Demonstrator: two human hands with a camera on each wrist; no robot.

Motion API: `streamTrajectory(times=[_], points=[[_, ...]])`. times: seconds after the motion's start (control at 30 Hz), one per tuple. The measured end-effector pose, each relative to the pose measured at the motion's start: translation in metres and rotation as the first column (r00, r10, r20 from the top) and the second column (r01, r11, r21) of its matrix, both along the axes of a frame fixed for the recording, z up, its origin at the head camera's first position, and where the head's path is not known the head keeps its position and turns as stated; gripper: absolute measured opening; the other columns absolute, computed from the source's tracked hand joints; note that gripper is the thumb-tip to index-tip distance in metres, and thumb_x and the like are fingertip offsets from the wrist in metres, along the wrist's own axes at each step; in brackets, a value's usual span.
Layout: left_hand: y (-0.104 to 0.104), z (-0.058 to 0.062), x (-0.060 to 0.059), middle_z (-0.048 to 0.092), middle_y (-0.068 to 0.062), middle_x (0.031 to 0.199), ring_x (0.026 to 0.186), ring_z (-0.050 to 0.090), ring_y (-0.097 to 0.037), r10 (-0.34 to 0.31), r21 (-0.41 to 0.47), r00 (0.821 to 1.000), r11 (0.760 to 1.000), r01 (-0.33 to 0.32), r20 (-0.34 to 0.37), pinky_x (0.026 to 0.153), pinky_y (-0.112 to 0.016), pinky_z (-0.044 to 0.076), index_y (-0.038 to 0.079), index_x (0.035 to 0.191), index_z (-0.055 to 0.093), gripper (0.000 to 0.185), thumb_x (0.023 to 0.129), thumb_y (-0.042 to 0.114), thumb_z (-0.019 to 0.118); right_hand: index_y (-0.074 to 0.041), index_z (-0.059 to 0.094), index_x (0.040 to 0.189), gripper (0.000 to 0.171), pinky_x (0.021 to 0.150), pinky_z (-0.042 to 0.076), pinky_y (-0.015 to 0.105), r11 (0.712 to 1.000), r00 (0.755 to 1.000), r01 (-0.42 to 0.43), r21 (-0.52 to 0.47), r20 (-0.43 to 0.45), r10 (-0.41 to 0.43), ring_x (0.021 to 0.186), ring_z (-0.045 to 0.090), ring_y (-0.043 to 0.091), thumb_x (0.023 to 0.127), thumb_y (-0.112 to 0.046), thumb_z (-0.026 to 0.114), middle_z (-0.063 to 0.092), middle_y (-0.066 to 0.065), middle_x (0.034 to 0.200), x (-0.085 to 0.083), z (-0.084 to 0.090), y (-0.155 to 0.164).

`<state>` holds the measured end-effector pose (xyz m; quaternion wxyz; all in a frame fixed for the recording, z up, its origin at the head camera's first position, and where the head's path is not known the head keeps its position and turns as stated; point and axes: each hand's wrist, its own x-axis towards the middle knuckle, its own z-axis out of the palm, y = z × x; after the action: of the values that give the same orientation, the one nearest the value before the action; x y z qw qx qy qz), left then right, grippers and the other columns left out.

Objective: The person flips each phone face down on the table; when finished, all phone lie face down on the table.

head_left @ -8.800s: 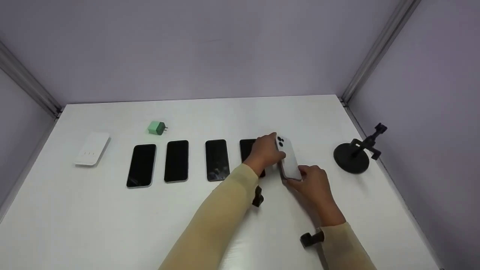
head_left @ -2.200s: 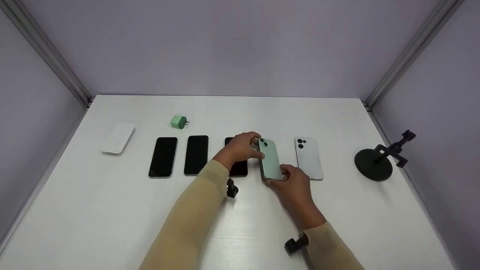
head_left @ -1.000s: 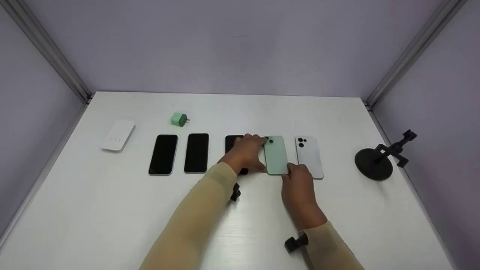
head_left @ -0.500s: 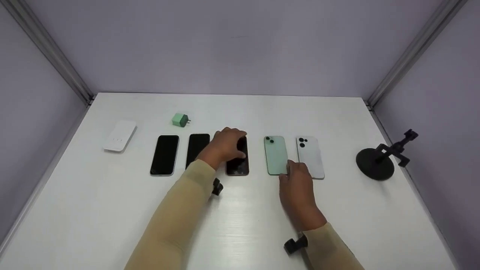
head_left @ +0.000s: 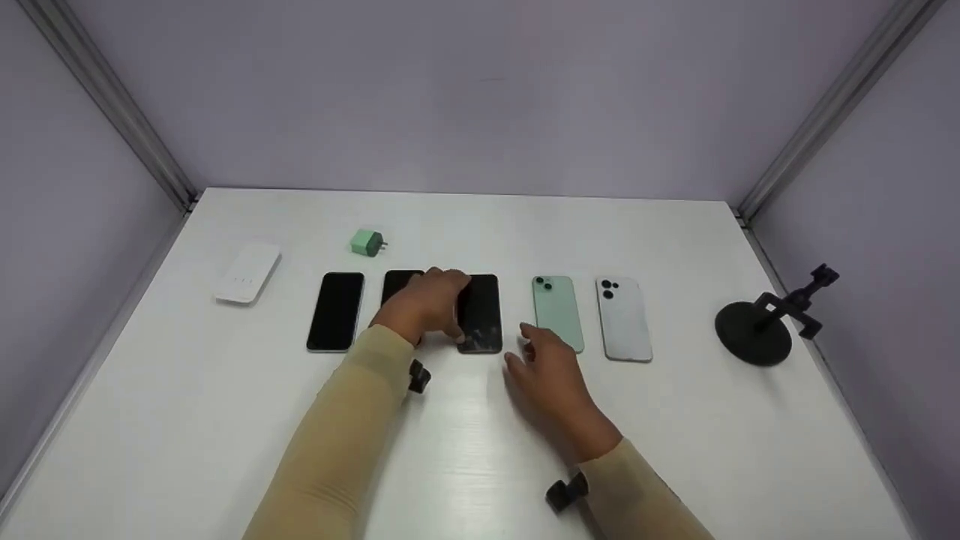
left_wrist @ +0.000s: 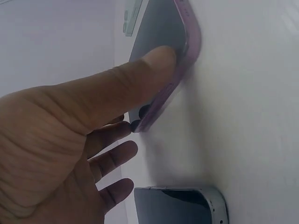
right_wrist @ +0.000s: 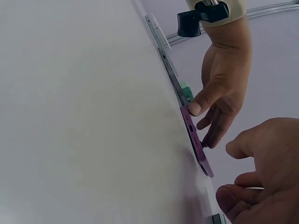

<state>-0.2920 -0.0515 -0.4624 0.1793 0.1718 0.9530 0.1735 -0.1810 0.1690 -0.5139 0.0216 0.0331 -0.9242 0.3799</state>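
In the head view my left hand spans the left edge of a phone lying black screen up. Thumb and forefinger grip it near its two left corners. The left wrist view shows this phone's purple frame, with the thumb over its screen edge and a shadow beneath; the other fingers hang free. My right hand holds nothing, its thumb and fingers apart, just right of that phone's lower end. Right of it lie a green phone, partly behind my right fingers, and a white phone, both backs up.
Left of the left hand lie two more black-screened phones, one partly covered by that hand. Behind them sits a green plug adapter. A white flat device lies far left; a black stand is far right. Walls enclose the table.
The white phone, then the green one, were in both hands and now lie back up. My left hand has moved left to the purple-framed phone; my right hand has followed leftward off the green phone.
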Motion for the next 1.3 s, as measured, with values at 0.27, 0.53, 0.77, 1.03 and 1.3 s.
streamTrajectory(times=[0.27, 0.53, 0.77, 1.03, 1.3], points=[[-0.008, -0.004, 0.001, 0.032, -0.006, 0.180, 0.164, 0.027, -0.049, -0.013, -0.043, 0.999, 0.999, 0.015, 0.032, 0.130, -0.061, 0.033, 0.013, 0.172, 0.035, 0.112, 0.083, 0.032, 0.099, 0.005, 0.059, 0.153, 0.057, 0.092, 0.057, 0.045, 0.992, 0.995, -0.044, -0.115, 0.089, 0.054, 0.099, 0.064, 0.023, 0.103, -0.021, 0.074, 0.073, 0.012, 0.112, -0.004, 0.000, -0.012], [-0.012, -0.010, 0.000, 0.029, -0.001, 0.181, 0.167, 0.021, -0.045, -0.011, -0.009, 0.999, 1.000, 0.011, 0.036, 0.131, -0.062, 0.030, 0.017, 0.173, 0.035, 0.111, 0.083, 0.036, 0.098, 0.006, 0.059, 0.152, 0.053, 0.105, 0.058, 0.045, 0.946, 0.984, 0.041, -0.323, 0.175, 0.018, 0.120, 0.068, 0.029, 0.104, -0.014, 0.070, 0.074, 0.019, 0.135, -0.011, -0.001, -0.011], [-0.015, -0.016, 0.001, 0.032, -0.001, 0.180, 0.166, 0.025, -0.042, -0.030, 0.000, 1.000, 1.000, 0.030, -0.001, 0.132, -0.060, 0.030, 0.015, 0.172, 0.037, 0.112, 0.082, 0.040, 0.099, 0.005, 0.055, 0.155, 0.055, 0.107, 0.059, 0.039, 0.896, 0.967, 0.112, -0.429, 0.253, 0.000, 0.131, 0.066, 0.032, 0.105, -0.012, 0.071, 0.069, 0.021, 0.144, -0.015, 0.000, -0.014], [-0.016, -0.023, 0.001, 0.035, -0.002, 0.178, 0.167, 0.026, -0.032, -0.074, -0.007, 0.995, 0.997, 0.074, -0.059, 0.135, -0.059, 0.021, 0.012, 0.170, 0.039, 0.111, 0.082, 0.044, 0.098, 0.008, 0.056, 0.153, 0.054, 0.093, 0.057, 0.027, 0.896, 0.973, 0.113, -0.429, 0.232, -0.012, 0.118, 0.065, 0.027, 0.103, -0.005, 0.070, 0.069, 0.021, 0.137, -0.018, -0.002, -0.016], [-0.018, -0.031, 0.006, 0.046, -0.004, 0.173, 0.164, 0.033, -0.030, -0.055, 0.031, 0.988, 0.998, 0.060, -0.144, 0.131, -0.056, 0.027, 0.011, 0.168, 0.043, 0.113, 0.077, 0.047, 0.100, 0.003, 0.061, 0.152, 0.050, 0.100, 0.055, 0.033, 0.887, 0.970, 0.120, -0.445, 0.242, -0.011, 0.120, 0.064, 0.026, 0.103, -0.004, 0.070, 0.070, 0.018, 0.134, -0.020, -0.005, -0.016]])
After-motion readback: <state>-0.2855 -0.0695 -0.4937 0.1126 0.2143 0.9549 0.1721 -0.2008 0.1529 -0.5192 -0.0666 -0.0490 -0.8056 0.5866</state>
